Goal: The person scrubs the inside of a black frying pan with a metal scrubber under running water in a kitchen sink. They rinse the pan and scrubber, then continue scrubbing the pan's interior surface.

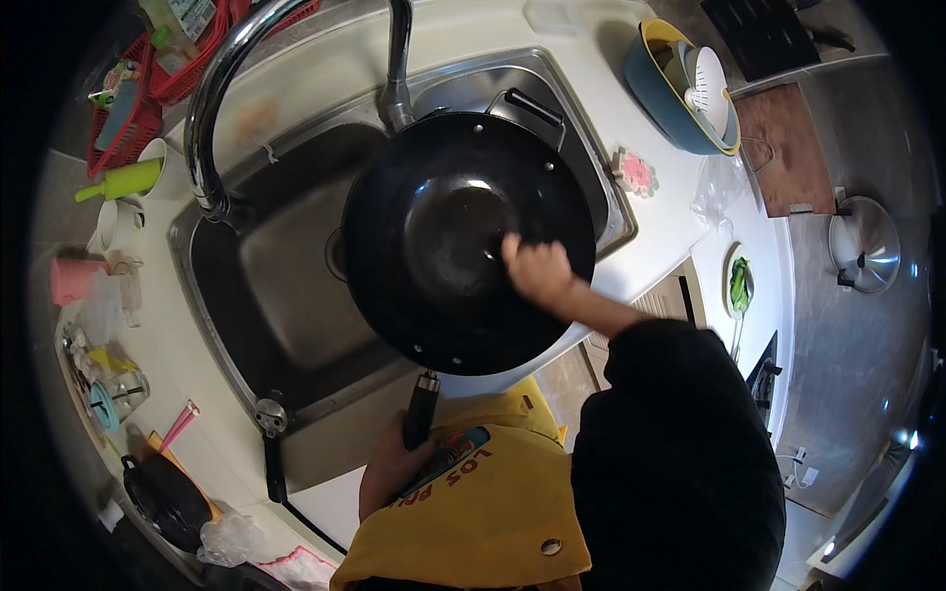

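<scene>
A large black wok (443,295) with riveted handles lies over the right part of a steel double sink (295,295). My left hand (392,462), low in the view, is closed around the wok's long black handle (422,410). My right hand (543,273) is curled into a fist over the wok's inner right side; whether it holds anything under the fingers cannot be told. The loop handle (533,106) points up and right over the smaller basin. A yellow apron (480,510) covers my front.
A chrome faucet (203,111) arches over the left basin. Blue and yellow basins (658,96) stand at the upper right, near a plate of greens (739,288). Cups, red baskets (126,125) and a black pan (166,502) line the left side. A black-handled utensil (273,458) rests by the sink's near edge.
</scene>
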The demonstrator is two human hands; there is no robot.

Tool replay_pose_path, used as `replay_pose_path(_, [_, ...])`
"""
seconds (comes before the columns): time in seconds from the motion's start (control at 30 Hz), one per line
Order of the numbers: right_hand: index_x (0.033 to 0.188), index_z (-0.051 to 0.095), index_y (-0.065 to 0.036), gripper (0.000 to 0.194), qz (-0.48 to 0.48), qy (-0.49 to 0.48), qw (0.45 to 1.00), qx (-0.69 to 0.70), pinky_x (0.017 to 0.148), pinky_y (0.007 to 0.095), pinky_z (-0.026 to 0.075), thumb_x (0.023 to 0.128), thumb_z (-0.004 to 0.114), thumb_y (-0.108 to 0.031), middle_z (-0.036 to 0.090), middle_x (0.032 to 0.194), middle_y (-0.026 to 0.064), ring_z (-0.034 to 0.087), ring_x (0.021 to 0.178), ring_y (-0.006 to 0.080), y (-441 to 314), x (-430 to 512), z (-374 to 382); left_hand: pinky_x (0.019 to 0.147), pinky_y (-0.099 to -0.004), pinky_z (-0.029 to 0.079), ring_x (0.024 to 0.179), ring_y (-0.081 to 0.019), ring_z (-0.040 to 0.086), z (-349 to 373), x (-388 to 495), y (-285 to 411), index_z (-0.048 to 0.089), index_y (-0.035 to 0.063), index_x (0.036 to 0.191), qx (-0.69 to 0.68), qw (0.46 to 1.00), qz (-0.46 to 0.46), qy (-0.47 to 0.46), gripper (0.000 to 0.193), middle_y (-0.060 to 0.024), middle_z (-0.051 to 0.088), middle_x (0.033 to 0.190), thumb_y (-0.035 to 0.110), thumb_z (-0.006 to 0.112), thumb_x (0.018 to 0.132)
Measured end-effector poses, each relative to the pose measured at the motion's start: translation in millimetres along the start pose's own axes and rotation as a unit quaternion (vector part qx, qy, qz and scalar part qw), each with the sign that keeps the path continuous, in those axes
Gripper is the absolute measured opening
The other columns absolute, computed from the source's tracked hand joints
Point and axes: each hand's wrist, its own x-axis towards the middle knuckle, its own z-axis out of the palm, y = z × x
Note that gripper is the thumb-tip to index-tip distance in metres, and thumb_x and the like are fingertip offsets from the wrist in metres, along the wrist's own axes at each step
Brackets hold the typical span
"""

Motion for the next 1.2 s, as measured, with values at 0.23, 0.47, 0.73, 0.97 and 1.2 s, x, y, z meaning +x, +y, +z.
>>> replay_pose_path(0.23, [0.084,0.048,-0.003,0.019,0.058,-0.004,0.998,0.019,0.040,0.0280,0.041,0.073,0.047,-0.019,0.058,0.060,0.0038,0.057,0.046,0.0132,-12,16,10,0.065,-0.0365,0.045,0.071,-0.0267,0.057,-1,-3,13,0.042,-0.0012,0.107,0.036,0.997,-0.065,0.017,0.047,-0.0181,0.056,0.081,0.018,0.061,0.069])
replay_pose_path(0.47, [0.084,0.050,-0.002,0.016,0.118,0.072,0.990,-0.025,0.035,0.0286,0.040,0.074,0.045,-0.014,0.059,0.061,0.0074,0.056,0.043,0.0133,-11,42,24,0.068,-0.0368,0.044,0.077,-0.0296,0.058,-3,1,4,0.045,-0.0011,0.103,0.046,0.998,-0.044,0.013,0.044,-0.0206,0.056,0.084,0.019,0.061,0.068])
replay_pose_path(0.73, [0.087,0.048,-0.002,0.017,0.126,0.097,0.987,0.032,0.038,0.0300,0.045,0.077,0.047,-0.015,0.057,0.058,0.0073,0.058,0.044,0.0174,-8,69,19,0.067,-0.0369,0.044,0.075,-0.0303,0.057,0,0,10,0.045,-0.0011,0.100,0.047,0.998,-0.039,0.009,0.042,-0.0203,0.055,0.082,0.018,0.062,0.067])
replay_pose_path(0.97, [0.085,0.047,-0.002,0.014,0.161,0.099,0.982,-0.015,0.036,0.0279,0.043,0.076,0.047,-0.013,0.056,0.056,0.0047,0.057,0.043,0.0155,-3,87,20,0.065,-0.0362,0.044,0.073,-0.0273,0.056,3,-1,9,0.045,-0.0012,0.101,0.027,0.999,-0.042,0.010,0.041,-0.0182,0.055,0.083,0.018,0.062,0.068])
replay_pose_path(1.2, [0.096,0.039,0.003,0.038,0.057,-0.125,0.932,0.336,0.053,0.0427,0.048,0.078,0.053,-0.027,0.059,0.064,0.0193,0.060,0.057,0.0348,-21,26,-52,0.059,-0.0295,0.046,0.065,-0.0171,0.056,-3,2,10,0.039,-0.0015,0.113,-0.027,0.998,-0.048,-0.037,0.049,-0.0129,0.054,0.081,0.011,0.060,0.070])
